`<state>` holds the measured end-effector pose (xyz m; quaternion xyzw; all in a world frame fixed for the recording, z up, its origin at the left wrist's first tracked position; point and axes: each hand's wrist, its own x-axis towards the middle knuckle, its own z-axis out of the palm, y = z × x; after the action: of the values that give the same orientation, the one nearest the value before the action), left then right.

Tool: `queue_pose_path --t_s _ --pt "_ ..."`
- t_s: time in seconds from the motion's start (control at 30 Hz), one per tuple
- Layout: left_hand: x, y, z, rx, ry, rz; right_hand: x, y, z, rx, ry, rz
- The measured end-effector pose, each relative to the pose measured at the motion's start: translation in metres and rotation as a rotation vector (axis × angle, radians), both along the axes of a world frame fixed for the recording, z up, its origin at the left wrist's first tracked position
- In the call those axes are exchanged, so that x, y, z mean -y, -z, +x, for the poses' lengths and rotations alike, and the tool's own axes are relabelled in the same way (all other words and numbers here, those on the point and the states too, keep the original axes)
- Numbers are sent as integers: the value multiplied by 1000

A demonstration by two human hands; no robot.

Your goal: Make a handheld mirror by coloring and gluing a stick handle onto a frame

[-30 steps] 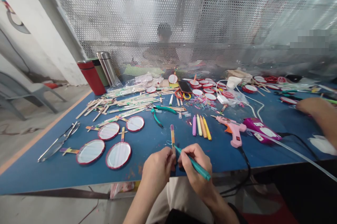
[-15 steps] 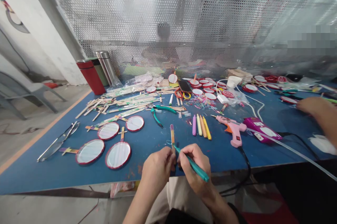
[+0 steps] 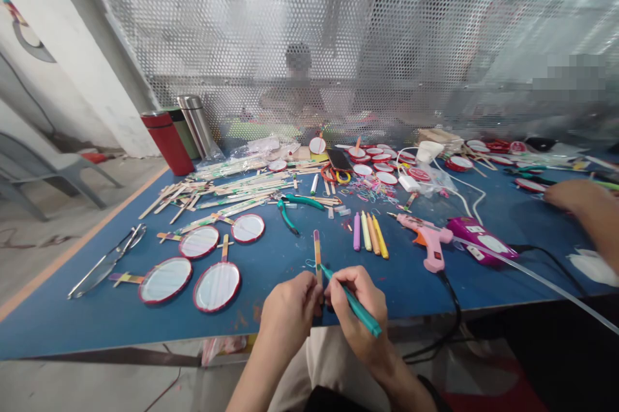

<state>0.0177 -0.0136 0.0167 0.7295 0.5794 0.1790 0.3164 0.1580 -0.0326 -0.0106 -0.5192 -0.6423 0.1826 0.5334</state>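
Near the table's front edge my left hand (image 3: pixel 291 309) pinches the lower end of a wooden craft stick (image 3: pixel 317 249), which points away from me. Its far part is coloured purple, then orange-yellow. My right hand (image 3: pixel 360 309) grips a teal marker (image 3: pixel 360 310), and the marker's tip meets the stick's right edge about halfway along. The fingers hide the stick's near end. Capless-looking markers in purple (image 3: pixel 356 231), pale yellow, orange and yellow lie side by side beyond my right hand. Round red-rimmed discs with coloured stick handles, one of them a large disc (image 3: pixel 217 287), rest to the left.
Green-handled pliers (image 3: pixel 300 202) and piled craft sticks (image 3: pixel 232 189) lie further back. A pink glue gun (image 3: pixel 425 236) with a cord is at right, beside a purple box (image 3: pixel 478 238). Eyeglasses (image 3: pixel 109 260) and a red flask (image 3: pixel 167 142) stand left. Another person's arm (image 3: pixel 587 206) reaches in at right.
Almost nothing differs. The teal marker's tip stays at the stick with a very slight shift, and both hands hold their places.
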Motion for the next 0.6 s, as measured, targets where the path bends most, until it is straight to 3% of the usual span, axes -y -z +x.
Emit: queue_pose_path --t_s 0.1,0.33,0.6 --pt "0 1 -1 14 3 -12 0 1 0 -24 36 23" --pt "0 4 -1 12 9 22 1 1 0 12 -38 33" --pt "0 4 -1 39 2 -3 0 0 -2 -48 45 37"
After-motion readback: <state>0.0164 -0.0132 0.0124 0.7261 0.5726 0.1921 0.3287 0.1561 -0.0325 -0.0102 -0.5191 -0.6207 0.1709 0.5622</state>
